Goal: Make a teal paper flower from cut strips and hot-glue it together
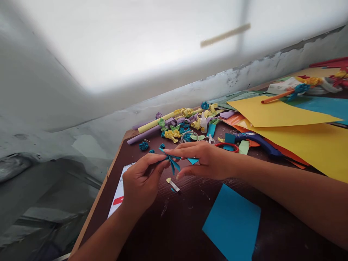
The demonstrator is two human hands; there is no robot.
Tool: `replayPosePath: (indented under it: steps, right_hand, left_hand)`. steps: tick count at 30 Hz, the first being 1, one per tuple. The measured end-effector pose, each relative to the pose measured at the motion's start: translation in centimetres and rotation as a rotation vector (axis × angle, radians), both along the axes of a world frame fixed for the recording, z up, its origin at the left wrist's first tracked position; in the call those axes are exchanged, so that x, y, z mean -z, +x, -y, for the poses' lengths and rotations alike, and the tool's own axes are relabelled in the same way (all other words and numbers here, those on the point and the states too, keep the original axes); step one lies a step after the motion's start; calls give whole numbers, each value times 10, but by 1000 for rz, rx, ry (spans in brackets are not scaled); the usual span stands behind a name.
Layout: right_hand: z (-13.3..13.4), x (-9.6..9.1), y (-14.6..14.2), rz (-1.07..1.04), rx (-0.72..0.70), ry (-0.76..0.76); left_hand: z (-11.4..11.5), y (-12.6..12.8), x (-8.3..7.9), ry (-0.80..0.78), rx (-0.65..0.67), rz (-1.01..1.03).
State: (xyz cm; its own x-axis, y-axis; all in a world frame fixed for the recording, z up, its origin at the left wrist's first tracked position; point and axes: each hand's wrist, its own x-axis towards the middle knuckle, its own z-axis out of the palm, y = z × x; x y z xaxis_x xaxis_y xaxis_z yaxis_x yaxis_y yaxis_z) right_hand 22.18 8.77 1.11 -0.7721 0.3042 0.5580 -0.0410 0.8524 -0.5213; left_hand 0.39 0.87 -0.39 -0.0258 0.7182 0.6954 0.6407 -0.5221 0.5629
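Note:
My left hand (141,181) and my right hand (202,159) meet above the dark brown table (176,224). Both pinch a small blue paper strip piece (172,162) with narrow strips fanning down from it. The left fingers close on its left end, the right fingers on its right side. Just below lies a short white and yellow scrap (173,185). A blue paper square (233,223) lies flat on the table near my right forearm.
Rolled paper tubes and small paper flowers (176,127) lie at the table's far edge beside a glue bottle (203,124). Yellow sheets (299,130), red-handled scissors (227,146) and a blue glue gun (258,141) lie to the right. A grey wall runs behind; the table edge is at the left.

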Motion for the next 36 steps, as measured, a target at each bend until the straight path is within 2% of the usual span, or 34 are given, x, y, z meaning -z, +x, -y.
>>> replayPosePath:
  steps: [2, 7, 12, 15, 18, 23, 26, 31, 36]
  right_hand:
    - [0, 0, 0, -25, 5, 35]
    - [2, 9, -11, -325, 161, 94]
    - [-3, 9, -10, -390, 52, 63]
    - [-4, 5, -5, -379, 10, 98]
    - [-1, 6, -6, -375, 39, 134]
    - [1, 15, -14, -460, 70, 44]
    - [-1, 17, -17, -486, 92, 21]
    - [-6, 16, -16, -459, 132, 51]
    - [-5, 17, -15, -368, 139, 35]
  left_hand:
    - [-1, 0, 0, -14, 9, 22]
    - [1, 2, 0, 73, -9, -35]
    - [4, 0, -5, 73, 113, -79]
    - [4, -1, -8, 57, 170, -65]
    - [6, 2, -8, 57, 154, -38]
    - [8, 8, -4, 71, 97, 13]
    - [5, 9, 2, 5, 107, 135]
    - [-3, 10, 8, -259, 255, 539]
    - [-8, 9, 5, -296, 255, 691]
